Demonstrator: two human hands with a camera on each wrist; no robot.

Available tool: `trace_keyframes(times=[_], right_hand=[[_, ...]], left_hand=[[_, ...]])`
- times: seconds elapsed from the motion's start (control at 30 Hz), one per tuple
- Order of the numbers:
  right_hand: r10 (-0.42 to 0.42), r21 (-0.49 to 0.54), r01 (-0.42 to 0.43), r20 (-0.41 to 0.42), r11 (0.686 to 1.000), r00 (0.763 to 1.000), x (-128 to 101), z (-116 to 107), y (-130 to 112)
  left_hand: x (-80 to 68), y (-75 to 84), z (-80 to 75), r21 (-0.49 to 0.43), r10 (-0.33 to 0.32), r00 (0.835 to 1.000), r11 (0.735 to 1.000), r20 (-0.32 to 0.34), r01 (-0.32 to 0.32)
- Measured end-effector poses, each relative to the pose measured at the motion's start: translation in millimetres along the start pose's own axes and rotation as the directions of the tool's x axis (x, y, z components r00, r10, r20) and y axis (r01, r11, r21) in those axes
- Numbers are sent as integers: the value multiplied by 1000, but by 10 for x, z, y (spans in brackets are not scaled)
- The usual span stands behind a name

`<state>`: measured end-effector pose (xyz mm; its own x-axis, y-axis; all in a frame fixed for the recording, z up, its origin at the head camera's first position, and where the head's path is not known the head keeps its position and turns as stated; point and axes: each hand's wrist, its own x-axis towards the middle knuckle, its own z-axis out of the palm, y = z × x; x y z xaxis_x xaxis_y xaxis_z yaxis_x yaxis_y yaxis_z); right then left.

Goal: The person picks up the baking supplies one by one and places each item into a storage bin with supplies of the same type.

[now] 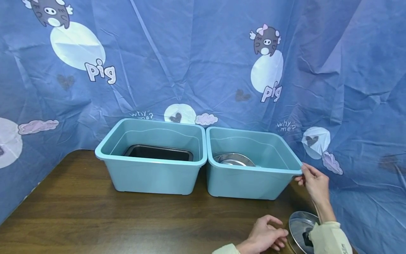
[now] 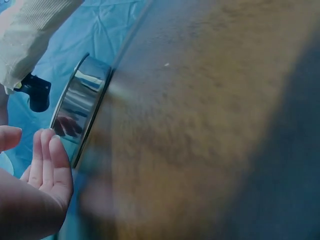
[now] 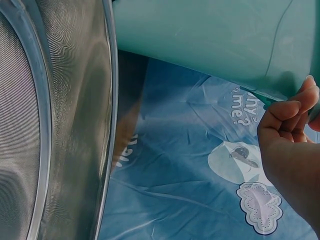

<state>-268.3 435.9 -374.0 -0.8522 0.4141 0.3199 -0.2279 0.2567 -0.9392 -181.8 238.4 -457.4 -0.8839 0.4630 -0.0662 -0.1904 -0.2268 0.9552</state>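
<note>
In the head view my right hand [image 1: 315, 183] pinches the front right corner of the right blue-green bin [image 1: 244, 183]. The right wrist view also shows my right hand [image 3: 290, 122] with its fingers curled at the rim of that bin [image 3: 210, 40]. Below it, a round metal sieve [image 1: 295, 224] with fine mesh [image 3: 17, 125] stands at the right of the table, partly behind my right sleeve. My left hand [image 1: 264, 234] is just left of the sieve, fingers loosely bent and holding nothing; its fingertips [image 2: 47, 135] are close to the shiny sieve wall [image 2: 82, 100].
Left of the right bin stands a second blue-green bin [image 1: 152, 176], holding a black rectangular tray [image 1: 158, 152]. Round metal pieces [image 1: 236, 159] lie in the right bin. Both bins stand on a brown wooden table [image 1: 127, 222], before a blue printed curtain [image 1: 206, 53].
</note>
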Motion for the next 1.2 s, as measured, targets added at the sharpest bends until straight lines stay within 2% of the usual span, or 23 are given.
trace_keyframes(times=[0.1, 0.17, 0.2, 0.3, 0.33, 0.4, 0.47, 0.53, 0.57, 0.77, 1.07, 1.13, 1.2], right_hand=[[67, 42, -66, -22, 997, 997, -89, 69, -185], [72, 17, -71, -20, 997, 997, -33, 42, -105], [50, 27, -50, -16, 998, 999, 45, -5, 46], [-57, 45, 56, 7, 997, 998, 409, -204, 707], [-47, 41, 47, 6, 998, 999, 428, -213, 727], [-70, 62, 70, -7, 996, 998, 620, -313, 1084], [-44, 23, 44, -38, 999, 998, 694, -338, 1207], [-22, 1, 23, -55, 1000, 998, 707, -349, 1225], [-52, 5, 52, -55, 999, 997, 806, -408, 1422], [-65, 6, 65, -50, 998, 997, 831, -418, 1435], [-74, 21, 74, -43, 997, 996, 861, -427, 1481], [-89, 53, 90, -23, 995, 996, 826, -422, 1435], [-100, 120, 96, 28, 988, 995, 650, -352, 1170]], left_hand=[[8, -19, 25, 17, 1, 1000, 1000, -11, -1], [17, -27, 45, 18, -8, 1000, 1000, -19, 8], [22, -29, 53, 18, -13, 1000, 1000, -20, 13], [34, -42, 79, 9, -21, 1000, 1000, -17, 22], [38, -49, 87, 3, -19, 1000, 1000, -14, 19], [44, -67, 94, -2, -9, 1000, 1000, -2, 9], [52, -82, 99, -18, -13, 1000, 1000, 18, 13], [59, -87, 97, -25, -28, 999, 999, 44, 29], [62, -88, 95, -30, -36, 998, 999, 56, 37], [64, -84, 111, -59, -45, 995, 997, 86, 51], [79, -111, 175, -40, -85, 991, 995, 99, 90], [90, -117, 193, -41, -91, 991, 995, 100, 95], [102, -125, 208, -47, -94, 991, 994, 99, 99]])
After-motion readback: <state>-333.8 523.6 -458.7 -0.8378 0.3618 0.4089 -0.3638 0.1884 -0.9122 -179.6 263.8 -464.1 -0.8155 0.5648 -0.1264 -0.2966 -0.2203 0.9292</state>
